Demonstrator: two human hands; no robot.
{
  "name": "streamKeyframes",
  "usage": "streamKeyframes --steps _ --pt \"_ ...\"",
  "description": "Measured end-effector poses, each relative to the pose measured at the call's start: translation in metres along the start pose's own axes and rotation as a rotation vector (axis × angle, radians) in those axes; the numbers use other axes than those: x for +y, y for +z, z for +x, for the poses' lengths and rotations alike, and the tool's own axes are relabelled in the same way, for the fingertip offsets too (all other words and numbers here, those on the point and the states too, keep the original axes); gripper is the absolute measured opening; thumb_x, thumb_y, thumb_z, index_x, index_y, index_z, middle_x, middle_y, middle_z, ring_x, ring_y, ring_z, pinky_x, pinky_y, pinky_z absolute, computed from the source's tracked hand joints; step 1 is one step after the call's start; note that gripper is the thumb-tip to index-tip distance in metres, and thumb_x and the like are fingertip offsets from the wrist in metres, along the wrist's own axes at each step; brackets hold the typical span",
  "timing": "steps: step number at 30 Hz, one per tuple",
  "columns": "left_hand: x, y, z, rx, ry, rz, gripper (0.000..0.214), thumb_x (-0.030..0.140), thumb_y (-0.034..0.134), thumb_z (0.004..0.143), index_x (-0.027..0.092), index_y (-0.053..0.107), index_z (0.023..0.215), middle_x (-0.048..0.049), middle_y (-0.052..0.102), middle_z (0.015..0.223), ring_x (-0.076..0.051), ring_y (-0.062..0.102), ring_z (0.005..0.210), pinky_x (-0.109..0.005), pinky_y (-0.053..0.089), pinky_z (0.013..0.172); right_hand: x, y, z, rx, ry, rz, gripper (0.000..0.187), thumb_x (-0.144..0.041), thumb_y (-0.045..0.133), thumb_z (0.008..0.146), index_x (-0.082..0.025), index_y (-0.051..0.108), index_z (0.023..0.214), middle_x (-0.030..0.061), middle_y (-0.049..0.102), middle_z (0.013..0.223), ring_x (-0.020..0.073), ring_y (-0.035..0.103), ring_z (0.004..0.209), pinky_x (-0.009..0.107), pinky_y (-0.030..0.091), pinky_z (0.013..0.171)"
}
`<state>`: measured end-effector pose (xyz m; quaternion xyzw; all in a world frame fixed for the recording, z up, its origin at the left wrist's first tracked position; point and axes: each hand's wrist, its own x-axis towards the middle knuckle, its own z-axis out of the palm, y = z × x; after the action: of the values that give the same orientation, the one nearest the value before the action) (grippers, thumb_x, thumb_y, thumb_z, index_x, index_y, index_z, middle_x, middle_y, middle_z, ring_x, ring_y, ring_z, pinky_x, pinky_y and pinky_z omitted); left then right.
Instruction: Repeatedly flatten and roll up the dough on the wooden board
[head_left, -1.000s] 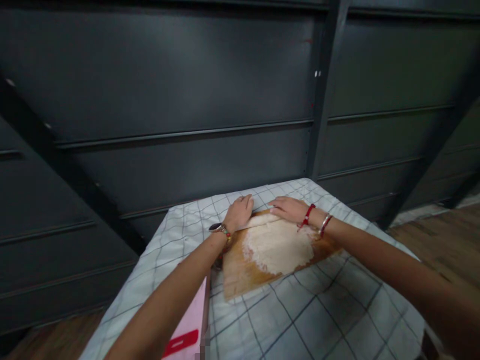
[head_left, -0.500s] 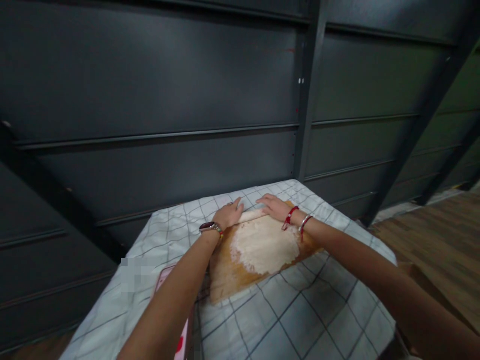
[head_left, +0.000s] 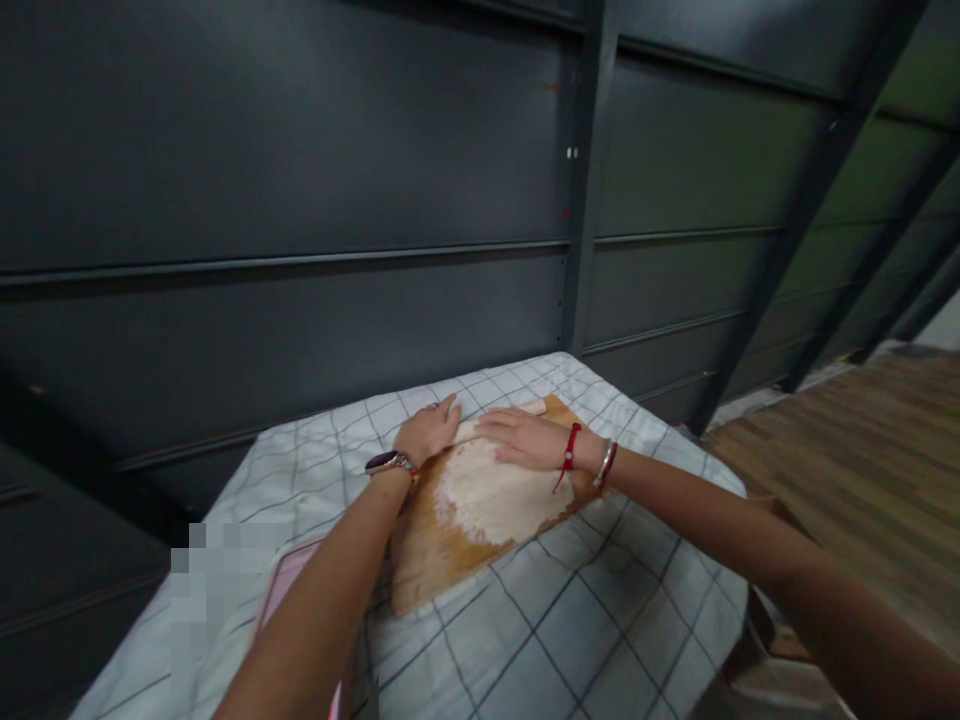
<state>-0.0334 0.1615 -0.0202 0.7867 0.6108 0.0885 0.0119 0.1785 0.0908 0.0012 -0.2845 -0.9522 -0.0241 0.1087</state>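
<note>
A flattened sheet of dough (head_left: 487, 495) with ragged edges lies on a wooden board (head_left: 427, 575). Across the board's far side lies a pale rolling pin (head_left: 535, 407), its middle partly covered by my hands. My left hand (head_left: 426, 432) is closed on the pin's left end, thumb toward the middle. Fingers stretched out to the left, my right hand (head_left: 525, 440) lies flat over the dough's upper part, close in front of the pin; whether its fingertips touch the pin I cannot tell.
A white checked cloth (head_left: 585, 640) covers the table under the board. Partly under my left forearm is a pink tray-like object (head_left: 289, 575). Dark metal panels (head_left: 300, 330) stand right behind the table. Wooden floor (head_left: 847, 430) shows at the right.
My right hand has come off the rolling pin's right end and moved left and nearer, onto the dough. My left hand stays at the pin. The view has turned slightly right.
</note>
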Motion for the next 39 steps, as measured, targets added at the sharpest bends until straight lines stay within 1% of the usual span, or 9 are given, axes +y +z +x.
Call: streamKeyframes --steps 6,10,13,17,24,27,31,35,39 --pt "0.003 -0.003 -0.005 -0.006 0.004 0.040 0.056 0.044 0.015 0.092 0.020 0.037 0.138 -0.0110 0.057 0.124 -0.024 0.055 0.112 -0.034 0.041 0.091 -0.010 -0.003 -0.003 -0.113 0.087 0.062 0.049 -0.036 0.038 0.093 -0.006 0.045 0.131 0.0166 0.040 0.139 0.0241 0.028 0.134 0.041 0.020 0.111" --pt "0.003 -0.002 -0.006 0.002 -0.003 0.033 0.055 0.045 0.015 0.092 0.022 0.039 0.136 -0.0087 0.057 0.125 -0.024 0.055 0.112 -0.034 0.041 0.091 -0.013 -0.001 -0.010 -0.171 0.140 0.102 0.053 -0.038 0.038 0.093 -0.009 0.037 0.138 0.0135 0.037 0.142 0.0235 0.032 0.132 0.046 0.018 0.111" --pt "0.002 0.000 -0.008 0.019 0.013 0.021 0.055 0.045 0.014 0.092 0.023 0.043 0.133 -0.0076 0.058 0.124 -0.023 0.056 0.110 -0.034 0.041 0.090 -0.013 0.002 -0.012 -0.069 0.117 0.088 0.056 -0.038 0.035 0.094 -0.009 0.028 0.142 0.0119 0.029 0.146 0.0246 0.024 0.135 0.051 0.015 0.110" --pt "0.006 -0.002 -0.013 0.017 0.011 0.056 0.054 0.045 0.014 0.092 0.023 0.044 0.132 -0.0086 0.061 0.119 -0.024 0.059 0.105 -0.035 0.043 0.086 -0.013 0.004 -0.011 -0.136 0.139 0.096 0.051 -0.036 0.032 0.095 -0.009 0.036 0.138 0.0116 0.037 0.142 0.0262 0.030 0.133 0.050 0.015 0.111" --pt "0.009 -0.003 -0.017 0.020 0.011 0.091 0.053 0.044 0.013 0.093 0.023 0.044 0.131 -0.0094 0.063 0.115 -0.025 0.059 0.103 -0.035 0.044 0.082 -0.016 0.004 -0.012 -0.116 0.154 0.083 0.053 -0.036 0.032 0.094 -0.007 0.035 0.139 0.0121 0.036 0.143 0.0232 0.029 0.133 0.041 0.017 0.112" --pt "0.009 -0.002 -0.017 0.019 0.017 0.099 0.052 0.044 0.013 0.093 0.023 0.046 0.128 -0.0097 0.063 0.114 -0.025 0.059 0.103 -0.035 0.045 0.081 -0.015 0.002 -0.014 -0.052 0.164 0.093 0.055 -0.037 0.032 0.094 -0.010 0.029 0.142 0.0102 0.025 0.148 0.0232 0.022 0.136 0.045 0.013 0.113" --pt "0.010 -0.003 -0.019 0.015 0.013 0.118 0.052 0.044 0.013 0.093 0.023 0.045 0.127 -0.0096 0.063 0.113 -0.025 0.060 0.102 -0.035 0.045 0.080 -0.016 -0.004 -0.013 -0.187 0.197 0.134 0.053 -0.037 0.030 0.094 -0.011 0.034 0.141 0.0092 0.031 0.145 0.0226 0.025 0.135 0.046 0.014 0.112" --pt "0.013 -0.007 -0.022 0.002 0.020 0.138 0.051 0.044 0.012 0.093 0.024 0.047 0.124 -0.0089 0.065 0.107 -0.024 0.061 0.098 -0.034 0.046 0.077 -0.020 -0.008 -0.011 -0.037 0.195 0.111 0.055 -0.035 0.027 0.095 -0.011 0.025 0.144 0.0080 0.023 0.148 0.0219 0.019 0.137 0.046 0.012 0.113" --pt "0.014 -0.008 -0.023 0.001 0.011 0.136 0.051 0.044 0.013 0.093 0.024 0.047 0.124 -0.0095 0.065 0.107 -0.025 0.061 0.098 -0.035 0.045 0.077 -0.021 -0.004 -0.012 -0.171 0.181 0.139 0.052 -0.036 0.032 0.093 -0.017 0.032 0.142 0.0062 0.029 0.146 0.0219 0.026 0.135 0.044 0.013 0.113"
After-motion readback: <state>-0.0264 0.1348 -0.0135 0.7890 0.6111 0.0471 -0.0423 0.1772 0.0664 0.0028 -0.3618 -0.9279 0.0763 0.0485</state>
